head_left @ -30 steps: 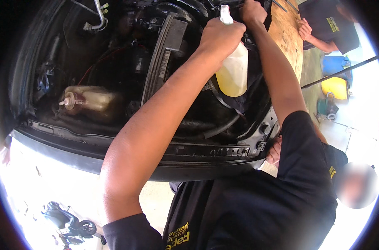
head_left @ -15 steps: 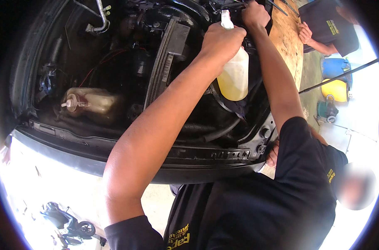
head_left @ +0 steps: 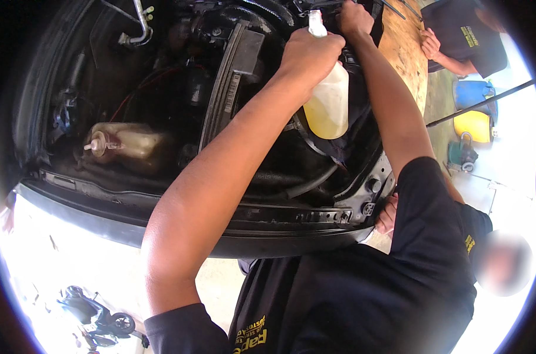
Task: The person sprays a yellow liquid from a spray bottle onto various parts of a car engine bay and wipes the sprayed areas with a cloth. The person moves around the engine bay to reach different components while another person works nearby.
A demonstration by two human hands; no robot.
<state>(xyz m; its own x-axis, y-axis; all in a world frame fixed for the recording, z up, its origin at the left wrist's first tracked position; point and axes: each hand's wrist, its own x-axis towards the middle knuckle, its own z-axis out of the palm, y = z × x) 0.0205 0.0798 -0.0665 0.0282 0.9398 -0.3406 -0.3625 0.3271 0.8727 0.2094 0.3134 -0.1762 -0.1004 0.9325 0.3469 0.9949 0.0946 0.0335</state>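
My left hand [head_left: 310, 58] is wrapped round the neck of a spray bottle [head_left: 329, 106]. Its white nozzle head shows above my fingers, and yellow liquid fills the lower part of the translucent body. Farther off, at the back right of the engine bay, my right hand [head_left: 356, 20] is closed in a fist-like grip; whatever its fingers hold is hidden. Beneath both hands lies the dark engine bay of a car, with black hoses [head_left: 318, 177] below the bottle. A long black housing [head_left: 224, 88] runs beside my left forearm.
A cloudy plastic reservoir [head_left: 132, 141] sits at the left. The car's front edge [head_left: 262, 242] is against my body. A wooden board [head_left: 400, 53] lies to the right, where a co-worker's hand [head_left: 431, 44] rests. Another person's hand [head_left: 387, 213] touches the front right corner. A rod [head_left: 480, 105] slants across.
Both my hands have shifted slightly up and left in the picture, the spray bottle with the left one. My left hand keeps its hold on the bottle.
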